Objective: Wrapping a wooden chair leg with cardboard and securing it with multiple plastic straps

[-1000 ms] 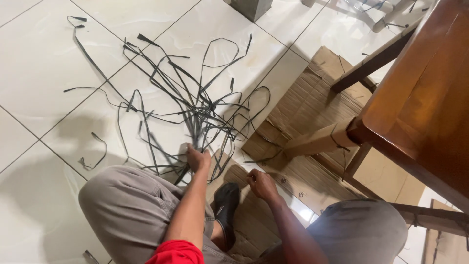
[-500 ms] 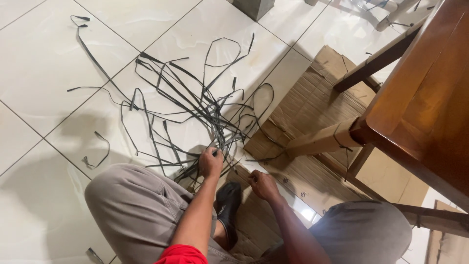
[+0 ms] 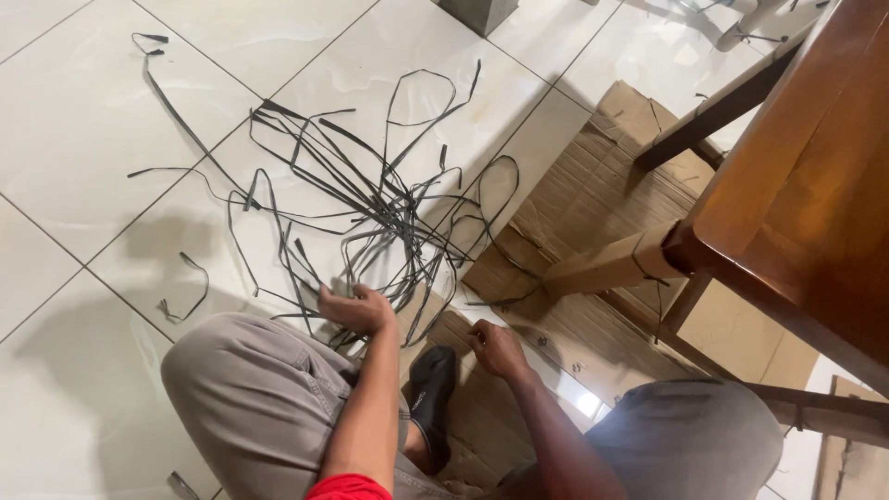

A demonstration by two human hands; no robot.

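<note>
A loose tangle of thin dark strips [image 3: 389,208] lies spread over the white tiled floor [image 3: 83,120]. My left hand [image 3: 356,308] reaches down past my left knee and closes on several strips at the near end of the tangle. My right hand [image 3: 495,347] rests with curled fingers on the flattened cardboard [image 3: 593,194], just right of my foot in a black sock [image 3: 428,389]. Whether it pinches a strip is hidden under the fingers.
A brown wooden piece of furniture [image 3: 806,185] fills the right side, its legs standing on the cardboard. A grey block [image 3: 477,11] sits at the top edge. A short stray strip [image 3: 185,287] lies to the left of my knee.
My left hand has shifted left and lower along the strips, dragging their near ends with it. The right hand has stayed in place.
</note>
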